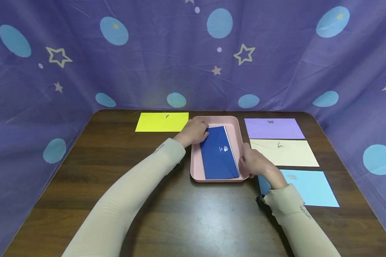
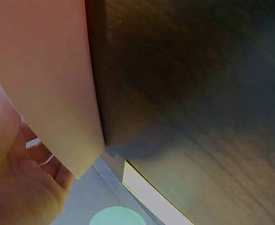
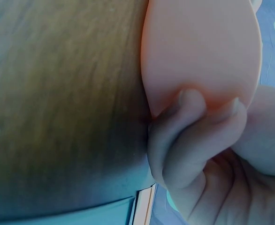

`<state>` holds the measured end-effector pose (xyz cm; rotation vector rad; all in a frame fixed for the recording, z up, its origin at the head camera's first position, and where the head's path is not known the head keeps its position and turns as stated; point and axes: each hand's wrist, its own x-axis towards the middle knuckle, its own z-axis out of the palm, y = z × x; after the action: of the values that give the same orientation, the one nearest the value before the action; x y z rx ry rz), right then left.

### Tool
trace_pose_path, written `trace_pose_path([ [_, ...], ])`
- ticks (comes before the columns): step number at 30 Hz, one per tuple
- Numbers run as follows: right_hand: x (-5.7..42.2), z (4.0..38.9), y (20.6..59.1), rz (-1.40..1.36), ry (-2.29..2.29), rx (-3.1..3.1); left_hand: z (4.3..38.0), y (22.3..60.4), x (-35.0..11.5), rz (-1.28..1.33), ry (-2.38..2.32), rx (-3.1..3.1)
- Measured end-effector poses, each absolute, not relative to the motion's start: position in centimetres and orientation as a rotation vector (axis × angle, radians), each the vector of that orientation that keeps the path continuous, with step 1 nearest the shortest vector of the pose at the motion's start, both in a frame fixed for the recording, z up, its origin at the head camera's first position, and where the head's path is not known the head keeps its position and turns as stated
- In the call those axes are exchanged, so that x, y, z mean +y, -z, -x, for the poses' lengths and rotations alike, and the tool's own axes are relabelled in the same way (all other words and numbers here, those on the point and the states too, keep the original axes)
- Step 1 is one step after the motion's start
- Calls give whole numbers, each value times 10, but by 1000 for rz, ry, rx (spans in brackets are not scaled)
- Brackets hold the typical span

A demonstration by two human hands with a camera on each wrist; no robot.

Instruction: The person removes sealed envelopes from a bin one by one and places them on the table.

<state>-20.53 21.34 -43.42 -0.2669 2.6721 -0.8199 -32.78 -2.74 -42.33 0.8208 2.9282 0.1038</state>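
A pink tray (image 1: 217,181) holds a dark blue envelope (image 1: 219,159) with a small white emblem, slightly askew. A thin white edge shows along its right side. My left hand (image 1: 194,131) reaches over the tray's left rim and holds the blue envelope at its upper left corner; the fingertips are partly hidden there. On the opposite side, my right hand (image 1: 253,160) grips the tray's right wall near the front corner. In the right wrist view, curled fingers (image 3: 194,140) press against the outer pink wall (image 3: 201,47).
A yellow envelope (image 1: 161,122) lies left of the tray. To the right lie a lilac envelope (image 1: 273,128), a cream one (image 1: 292,155) and a light blue one (image 1: 318,187), partly under my right wrist. A purple patterned cloth (image 1: 167,71) surrounds the dark wooden table (image 1: 186,221).
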Motion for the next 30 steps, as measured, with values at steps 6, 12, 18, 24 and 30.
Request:
trace_pose_path([
  [6,213,205,434,273,820,2672,327,425,-26,-789,-97,2939],
  [12,213,205,435,258,821,2665,328,427,-25,-765,-138,2953],
  [18,214,205,435,270,820,2671,327,426,-23,-742,-222,2968],
  [24,215,205,436,277,830,2668,331,426,-23,-711,-328,2967],
  [30,214,205,436,276,822,2673,332,424,-22,-664,-386,2972],
])
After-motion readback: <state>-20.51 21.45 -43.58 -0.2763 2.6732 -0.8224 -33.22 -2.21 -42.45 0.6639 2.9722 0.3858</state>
